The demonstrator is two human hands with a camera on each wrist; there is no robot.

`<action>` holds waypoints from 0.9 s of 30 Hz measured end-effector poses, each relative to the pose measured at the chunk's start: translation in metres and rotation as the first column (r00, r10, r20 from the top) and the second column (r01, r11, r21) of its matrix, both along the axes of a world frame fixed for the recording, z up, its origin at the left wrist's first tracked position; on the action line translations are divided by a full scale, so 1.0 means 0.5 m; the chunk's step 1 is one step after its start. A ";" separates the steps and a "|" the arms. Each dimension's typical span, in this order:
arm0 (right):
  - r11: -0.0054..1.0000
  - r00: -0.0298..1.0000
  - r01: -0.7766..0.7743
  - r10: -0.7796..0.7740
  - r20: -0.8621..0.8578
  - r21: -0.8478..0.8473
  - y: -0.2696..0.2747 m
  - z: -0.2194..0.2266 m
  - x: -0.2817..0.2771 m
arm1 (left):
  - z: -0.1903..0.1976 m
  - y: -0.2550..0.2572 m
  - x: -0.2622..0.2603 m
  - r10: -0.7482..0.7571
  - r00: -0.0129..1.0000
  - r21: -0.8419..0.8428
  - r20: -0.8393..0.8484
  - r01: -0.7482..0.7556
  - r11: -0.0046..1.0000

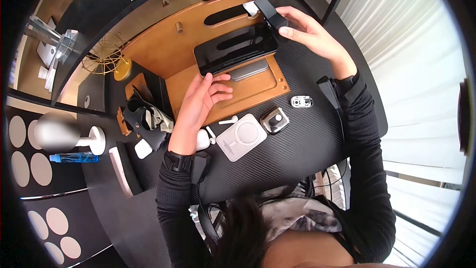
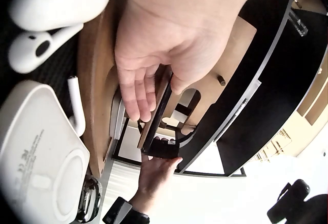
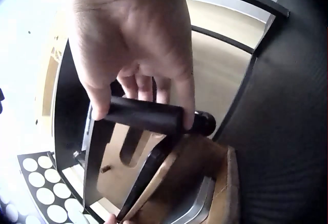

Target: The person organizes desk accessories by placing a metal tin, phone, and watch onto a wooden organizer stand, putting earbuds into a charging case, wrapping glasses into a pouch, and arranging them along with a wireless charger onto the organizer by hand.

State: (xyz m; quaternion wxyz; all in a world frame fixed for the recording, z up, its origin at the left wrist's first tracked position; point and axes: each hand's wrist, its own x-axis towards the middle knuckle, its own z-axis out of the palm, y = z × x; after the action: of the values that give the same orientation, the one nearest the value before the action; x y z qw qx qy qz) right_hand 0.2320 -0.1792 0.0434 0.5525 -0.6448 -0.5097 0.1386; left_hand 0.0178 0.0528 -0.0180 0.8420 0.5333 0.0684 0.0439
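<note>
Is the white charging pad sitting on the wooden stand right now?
No, in the head view the white charging pad lies flat on the black desk mat, just off the front edge of the wooden stand.

**Both hands forward, right pinching, left resting flat**

I see my left hand [image 1: 201, 100] stretched forward with its fingers [image 2: 137, 93] straight and loosely together, thumb spread apart. My right hand [image 1: 310, 34] reaches further ahead, wrist bent, thumb and fingers [image 3: 183, 93] curled in a pinch. Both forearms wear dark sleeves.
</note>
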 end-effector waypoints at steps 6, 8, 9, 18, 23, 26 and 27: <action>0.968 0.986 0.152 -0.136 0.093 -0.202 -0.058 -0.014 -0.027 | -0.004 0.008 0.000 0.014 0.999 -0.044 0.029 -0.013 0.999; 0.900 0.992 0.063 -0.009 0.126 -0.432 -0.104 -0.021 -0.038 | -0.007 0.014 -0.001 -0.113 0.991 -0.005 -0.076 0.113 0.994; 0.836 0.978 -0.030 0.138 0.157 -0.548 -0.125 -0.021 -0.048 | -0.006 0.017 -0.001 -0.112 0.991 -0.012 -0.071 0.112 0.994; 0.788 0.913 0.122 0.149 0.379 -0.604 -0.127 -0.023 -0.151 | 0.099 -0.095 -0.030 -0.316 0.945 0.618 -0.082 0.297 0.728; 0.841 0.960 -0.034 0.178 0.217 -0.540 -0.128 -0.019 -0.160 | 0.093 -0.210 -0.061 -0.248 0.968 0.998 0.047 -0.036 0.048; 0.904 0.971 -0.166 0.220 0.097 -0.394 -0.124 -0.036 -0.150 | 0.041 -0.221 -0.061 -0.208 0.978 0.999 0.032 -0.037 -0.019; 0.933 0.981 -0.166 0.191 0.047 -0.319 -0.122 -0.039 -0.146 | 0.032 -0.218 -0.058 -0.210 0.977 0.999 0.032 -0.037 -0.020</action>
State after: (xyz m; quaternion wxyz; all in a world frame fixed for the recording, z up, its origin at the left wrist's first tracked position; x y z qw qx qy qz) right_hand 0.1590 -0.2402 0.0241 0.4083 -0.6802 -0.5586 0.2422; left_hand -0.0112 -0.0565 -0.0019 0.2141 0.9699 -0.0901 0.0732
